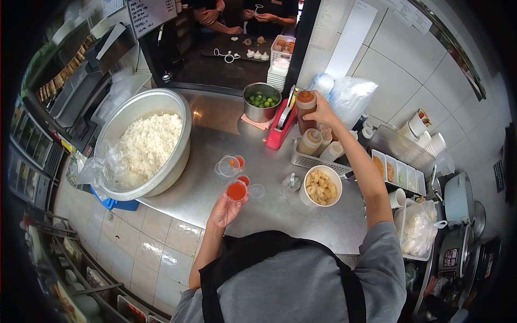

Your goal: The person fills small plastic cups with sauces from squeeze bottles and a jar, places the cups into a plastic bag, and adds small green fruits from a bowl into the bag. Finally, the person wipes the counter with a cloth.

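Note:
My left hand (222,211) is closed around a small clear sauce cup (236,190) of orange-red sauce, held over the steel counter's front edge. Up by the wall, my right hand (325,112) grips a squeeze bottle (306,109) of reddish-brown sauce, above a grey basket (322,163) of other squeeze bottles. Beyond the left hand stand more sauce cups (243,180), with round clear lids (226,166) among them. A white tub (321,186) of pale fried pieces sits between the basket and my body, beside a small knotted plastic bag (292,182).
A big tub (186,129) of white rice takes up the counter's left side. At the back are a pot (260,112) of green limes and a red tape dispenser (279,125). Topping trays (399,172) line the right. Two people stand beyond the pass-through window.

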{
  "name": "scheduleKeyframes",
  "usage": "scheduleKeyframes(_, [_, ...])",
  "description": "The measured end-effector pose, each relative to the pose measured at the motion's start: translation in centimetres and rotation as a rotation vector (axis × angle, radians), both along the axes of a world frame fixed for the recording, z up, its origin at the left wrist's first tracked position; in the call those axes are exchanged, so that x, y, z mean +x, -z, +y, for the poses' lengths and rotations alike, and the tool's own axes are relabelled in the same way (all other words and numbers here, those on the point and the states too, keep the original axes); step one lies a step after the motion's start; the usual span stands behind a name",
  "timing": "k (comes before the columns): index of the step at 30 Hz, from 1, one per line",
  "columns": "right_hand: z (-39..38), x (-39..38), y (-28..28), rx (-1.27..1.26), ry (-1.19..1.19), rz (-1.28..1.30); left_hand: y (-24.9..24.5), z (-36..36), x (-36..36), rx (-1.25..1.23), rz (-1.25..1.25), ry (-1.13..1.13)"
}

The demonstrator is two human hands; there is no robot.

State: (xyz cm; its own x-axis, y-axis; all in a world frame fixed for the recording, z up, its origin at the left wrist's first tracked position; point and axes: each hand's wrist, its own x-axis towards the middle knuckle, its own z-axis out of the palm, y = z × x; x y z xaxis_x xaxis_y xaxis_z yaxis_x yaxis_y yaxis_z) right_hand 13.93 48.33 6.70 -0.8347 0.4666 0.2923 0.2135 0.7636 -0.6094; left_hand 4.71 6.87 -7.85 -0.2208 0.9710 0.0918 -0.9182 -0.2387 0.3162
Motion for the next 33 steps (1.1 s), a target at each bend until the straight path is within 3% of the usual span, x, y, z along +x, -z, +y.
scheduleKeyframes(5, [3.2, 1.8, 2.3, -0.151, -0.068, -0.149, -0.5, 0.3, 0.4, -0.01, -0.005, 0.076])
scheduleKeyframes(8, [6.5, 2.3, 5.4, -0.245, -0.064, -0.375, -0.8, 0.4, 0.7, -0.04, -0.006, 0.099])
scheduleKeyframes(12, [6.7, 2.8, 4.7, -0.15, -0.122, -0.546, -1.3, 0.7, 1.1, -0.079, 0.003, 0.108])
scheduleKeyframes(13, [5.2, 2.7, 2.9, 0.066, -0.063, -0.539, -1.3, 0.8, 1.1, -0.087, 0.008, 0.115])
scheduleKeyframes(15, [-1.0, 1.5, -2.4, 0.492, 0.065, -0.516, -1.3, 1.0, 1.2, -0.105, 0.018, 0.137])
scheduleKeyframes(17, [-7.0, -0.2, -5.2, 0.384, -0.031, -0.195, -1.3, 1.3, 1.3, -0.084, -0.002, 0.158])
scheduleKeyframes(18, [-9.0, -1.1, -3.8, 0.041, -0.154, -0.01, -1.3, 1.4, 1.3, -0.072, -0.009, 0.17])
scheduleKeyframes(20, [-13.1, -2.3, -2.4, -0.122, -0.5, -0.141, -1.4, 1.6, 1.4, -0.086, -0.002, 0.173])
scheduleKeyframes(22, [-15.5, -3.4, 0.0, -0.211, -0.699, -0.123, -1.4, 1.8, 1.4, -0.09, 0.002, 0.172])
scheduleKeyframes(26, [-17.9, -3.7, 0.3, -0.423, -0.674, -0.091, -1.0, 1.4, 1.2, -0.106, 0.003, 0.156])
scheduleKeyframes(29, [-19.8, -1.9, -2.8, -0.325, -0.585, -0.071, -1.0, 1.0, 0.9, -0.134, 0.008, 0.107])
scheduleKeyframes(33, [-22.8, 1.2, -2.4, 0.084, -0.565, 0.234, -2.3, 0.8, 0.9, -0.191, 0.063, -0.002])
